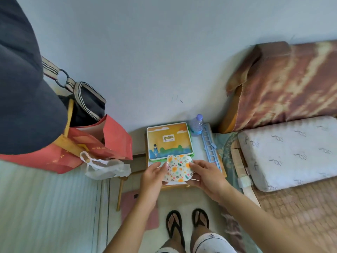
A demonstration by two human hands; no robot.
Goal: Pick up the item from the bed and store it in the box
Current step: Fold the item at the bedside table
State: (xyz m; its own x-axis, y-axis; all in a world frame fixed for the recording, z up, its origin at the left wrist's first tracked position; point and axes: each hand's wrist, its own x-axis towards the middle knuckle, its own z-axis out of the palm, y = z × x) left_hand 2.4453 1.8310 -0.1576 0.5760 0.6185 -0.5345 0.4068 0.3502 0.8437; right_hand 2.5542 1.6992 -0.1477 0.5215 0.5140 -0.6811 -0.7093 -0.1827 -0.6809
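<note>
I hold a small flat item with a white floral print [179, 168] between both hands, just above the near edge of a small wooden bedside table [175, 187]. My left hand [154, 177] grips its left edge and my right hand [205, 177] its right edge. Right behind the item lies a flat box with an orange and blue picture lid [169, 141], its lid shut. The bed [291, 207] with a woven mat runs along the right.
A plastic water bottle [197, 125] and a blue plastic rack [211, 145] lie on the table beside the box. A red paper bag [94, 143] and a clear plastic bag [105, 167] hang at left. A white pillow [291, 150] and a brown folded blanket [288, 84] are on the bed.
</note>
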